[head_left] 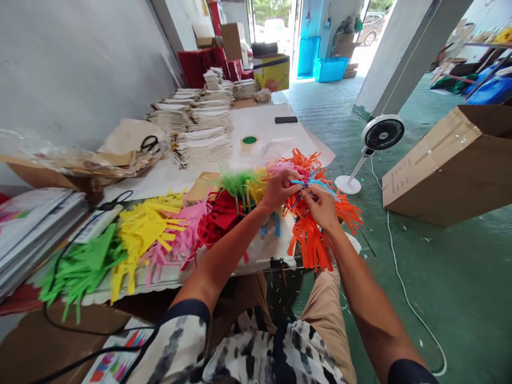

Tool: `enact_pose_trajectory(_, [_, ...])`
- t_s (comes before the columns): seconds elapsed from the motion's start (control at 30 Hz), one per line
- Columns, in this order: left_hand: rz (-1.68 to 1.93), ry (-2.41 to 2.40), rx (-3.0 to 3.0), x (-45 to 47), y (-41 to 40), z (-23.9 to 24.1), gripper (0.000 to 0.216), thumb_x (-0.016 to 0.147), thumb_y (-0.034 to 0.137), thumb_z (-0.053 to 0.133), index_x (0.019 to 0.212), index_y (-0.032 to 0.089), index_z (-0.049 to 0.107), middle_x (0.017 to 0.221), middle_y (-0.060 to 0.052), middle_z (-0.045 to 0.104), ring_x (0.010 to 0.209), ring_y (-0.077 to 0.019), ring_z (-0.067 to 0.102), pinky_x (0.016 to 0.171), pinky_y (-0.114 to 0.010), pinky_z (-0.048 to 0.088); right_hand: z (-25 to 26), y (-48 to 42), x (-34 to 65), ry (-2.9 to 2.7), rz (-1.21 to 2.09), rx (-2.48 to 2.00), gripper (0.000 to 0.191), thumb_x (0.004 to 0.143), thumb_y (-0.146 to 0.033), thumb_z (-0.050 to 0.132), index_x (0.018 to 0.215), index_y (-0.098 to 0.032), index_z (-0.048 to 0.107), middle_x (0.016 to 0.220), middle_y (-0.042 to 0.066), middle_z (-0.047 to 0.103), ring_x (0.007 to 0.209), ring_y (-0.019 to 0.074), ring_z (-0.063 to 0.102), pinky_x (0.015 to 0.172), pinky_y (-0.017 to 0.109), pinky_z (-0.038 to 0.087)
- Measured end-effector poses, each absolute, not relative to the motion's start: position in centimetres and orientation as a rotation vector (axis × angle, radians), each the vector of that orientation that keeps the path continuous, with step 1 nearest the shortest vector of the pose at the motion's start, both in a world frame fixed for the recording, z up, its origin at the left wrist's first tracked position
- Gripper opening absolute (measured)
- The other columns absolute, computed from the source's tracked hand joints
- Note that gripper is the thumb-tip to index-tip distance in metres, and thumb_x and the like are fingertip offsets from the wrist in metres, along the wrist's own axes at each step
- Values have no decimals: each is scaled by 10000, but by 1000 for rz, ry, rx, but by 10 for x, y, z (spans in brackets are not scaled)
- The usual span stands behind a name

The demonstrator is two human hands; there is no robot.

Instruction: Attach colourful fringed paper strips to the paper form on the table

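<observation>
My left hand (281,188) and my right hand (320,205) meet above the table's right edge. Both are closed on a blue fringed paper strip (309,183) stretched between them. Just under them lies a heap of orange fringed paper (310,242) that hangs over the table edge. Left of my hands lie more fringed pieces: red (216,221), pink (186,234), yellow (142,229) and green (80,269). A tuft of light green and yellow fringe (242,184) stands behind my left wrist.
On the white table (264,125) are stacks of paper bags (204,141), a tape roll (249,141), scissors (149,143) and a phone (286,119). A standing fan (378,136) and a large cardboard box (448,160) stand on the green floor to the right. Boxes crowd the far end.
</observation>
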State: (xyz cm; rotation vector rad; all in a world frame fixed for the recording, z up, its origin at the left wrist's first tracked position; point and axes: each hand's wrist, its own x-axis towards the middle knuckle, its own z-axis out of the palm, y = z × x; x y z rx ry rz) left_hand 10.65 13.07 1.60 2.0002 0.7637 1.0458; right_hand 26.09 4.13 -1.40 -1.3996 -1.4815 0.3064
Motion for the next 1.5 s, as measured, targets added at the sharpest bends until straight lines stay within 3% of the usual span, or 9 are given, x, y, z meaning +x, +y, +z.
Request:
enact_pose_trajectory(0.1, [1053, 576, 1732, 108, 127, 11, 367, 803, 461, 828, 1037, 181, 799, 618, 54, 602, 514, -73, 424, 521, -227, 318, -15, 40, 259, -1462, 311, -1403, 290, 956, -450, 596, 827, -220, 719, 816, 12, 659, 734, 174, 544, 719, 315, 405])
enact_pose_trajectory(0.2, [1117, 455, 1605, 109, 123, 12, 336, 761, 483, 872, 924, 191, 836, 717, 1, 698, 643, -105, 579, 612, -239, 447, -17, 40, 258, -1455, 331, -1381, 298, 945, -470, 615, 824, -226, 735, 835, 13, 682, 750, 176, 569, 718, 312, 422])
enact_pose_trajectory(0.3, [1244, 444, 1581, 105, 124, 17, 318, 744, 501, 895, 818, 197, 834, 963, -67, 774, 831, -156, 686, 701, -264, 534, -18, 36, 257, -1388, 309, -1365, 304, 944, -489, 623, 876, -228, 763, 1098, 68, 724, 967, 218, 634, 787, 328, 470])
enact_pose_trajectory(0.4, [1207, 503, 1562, 94, 127, 27, 361, 809, 548, 848, 896, 199, 827, 804, -43, 746, 641, -125, 650, 567, -251, 501, -18, 30, 255, -1223, 195, -1378, 298, 944, -491, 641, 936, -229, 782, 1284, 112, 673, 1118, 248, 622, 832, 356, 494])
enact_pose_trajectory(0.6, [1447, 513, 1523, 53, 139, 79, 292, 954, 535, 696, 1039, 256, 710, 1066, -41, 769, 606, -89, 662, 487, -220, 485, -19, 31, 255, -1065, 74, -1520, 242, 918, -416, 648, 873, -213, 771, 1121, 115, 715, 996, 247, 637, 801, 378, 505])
enact_pose_trajectory(0.77, [1575, 713, 1914, 25, 130, 108, 203, 990, 409, 647, 1056, 240, 738, 858, -13, 701, 588, -84, 565, 515, -232, 414, -12, 26, 255, -976, 42, -1503, 253, 942, -426, 656, 892, -203, 765, 1052, 113, 713, 982, 253, 639, 782, 375, 490])
enact_pose_trajectory(0.97, [873, 667, 1913, 43, 92, 53, 287, 937, 412, 710, 1125, 198, 674, 728, 14, 679, 617, -103, 580, 596, -236, 415, 1, 21, 218, -1007, 362, -1180, 249, 925, -482, 728, 971, -255, 819, 976, 44, 764, 867, 200, 644, 792, 355, 511])
enact_pose_trajectory(1.17, [871, 638, 1694, 44, 75, 12, 407, 918, 579, 708, 969, 185, 622, 778, -6, 696, 693, -125, 612, 665, -246, 461, -5, 19, 191, -950, 633, -1208, 339, 836, -534, 789, 961, -225, 850, 892, 36, 761, 729, 162, 590, 644, 307, 471])
enact_pose_trajectory(1.5, [921, 716, 1729, 28, 71, 3, 388, 898, 535, 761, 1021, 168, 740, 841, -12, 710, 703, -115, 577, 666, -241, 452, -15, 21, 188, -1003, 697, -1245, 392, 835, -583, 786, 940, -210, 846, 789, 20, 714, 612, 121, 474, 542, 266, 367])
